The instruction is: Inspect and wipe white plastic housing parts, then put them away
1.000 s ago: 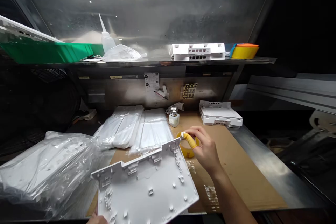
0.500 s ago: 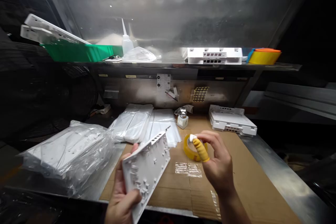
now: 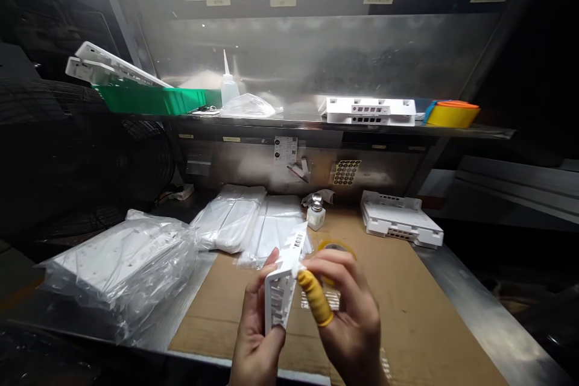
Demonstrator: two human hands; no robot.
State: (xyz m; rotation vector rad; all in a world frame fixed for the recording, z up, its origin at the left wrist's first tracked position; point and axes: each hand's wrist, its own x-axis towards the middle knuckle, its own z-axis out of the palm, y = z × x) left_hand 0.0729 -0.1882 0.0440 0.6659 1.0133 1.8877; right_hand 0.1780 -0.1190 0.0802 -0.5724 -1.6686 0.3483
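My left hand point(image 3: 259, 332) is closed around a white plastic housing point(image 3: 286, 262), held up on edge over the cardboard. Slots show along its top side, and ribs line its inner face. My right hand point(image 3: 346, 313), with a yellow cover point(image 3: 315, 298) on the thumb, pinches a small white wad point(image 3: 297, 269), perhaps cloth or tissue. That wad rests against the housing's near top corner. Behind the right hand lies a roll of yellow tape point(image 3: 337, 245), partly hidden by the fingers.
Cardboard point(image 3: 420, 313) covers the metal bench. Bagged white housings point(image 3: 117, 253) lie left, beside stacked clear plastic bags point(image 3: 230, 217). A pump bottle point(image 3: 316, 212) and more white housings point(image 3: 400, 220) stand at the back. Above runs a shelf with a green tray point(image 3: 149, 101).
The housing has turned, its slotted side now facing up, and moved right. My right hand has come left and down, bringing the white wad onto the housing's corner. The view has tilted up slightly.
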